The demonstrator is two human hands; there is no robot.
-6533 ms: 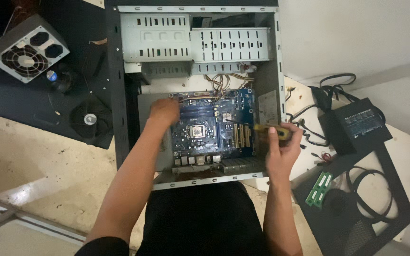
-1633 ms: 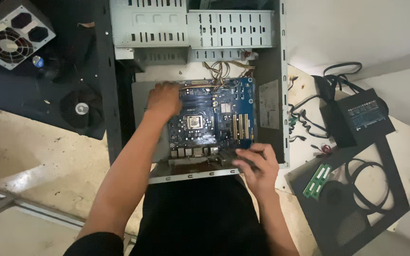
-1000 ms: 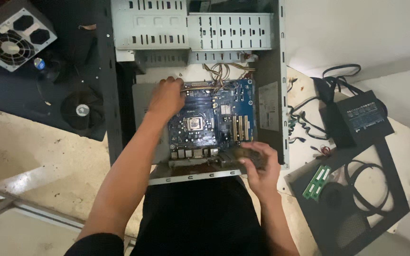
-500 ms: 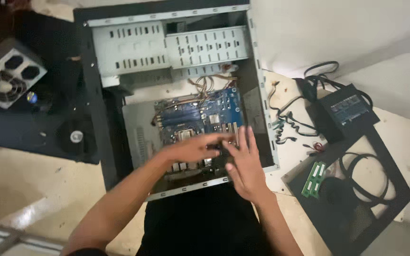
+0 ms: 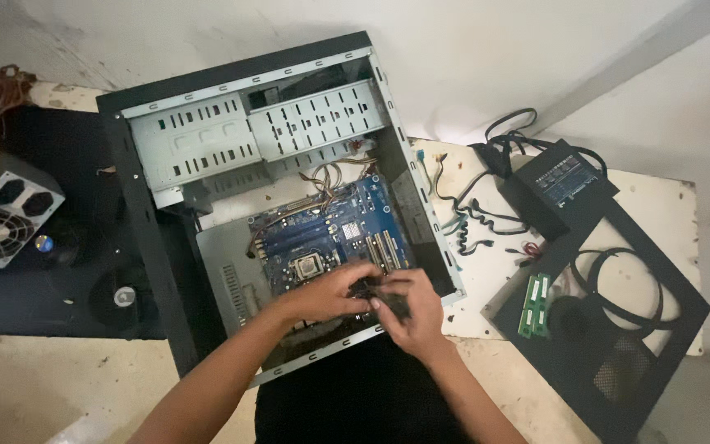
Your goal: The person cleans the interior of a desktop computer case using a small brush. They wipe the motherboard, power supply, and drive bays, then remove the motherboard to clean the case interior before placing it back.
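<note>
This looks like a makeshift computer repair spot on a bare floor (image 5: 34, 395): an opened computer case (image 5: 137, 205) lies flat, a loose power supply (image 5: 2, 218) left, another power unit (image 5: 564, 185) with cables and memory sticks (image 5: 534, 306) right, plain wall (image 5: 470, 49) beyond.

A motherboard (image 5: 330, 238) is lying in an open case (image 5: 137, 214), both hands (image 5: 371, 300) meeting over its near edge; one power supply (image 5: 2, 218) is sitting left, another (image 5: 564, 185) right, beside memory sticks (image 5: 534, 306).

The hands (image 5: 375, 300) hide a small dark thing; motherboard (image 5: 322, 238) edge covered
</note>
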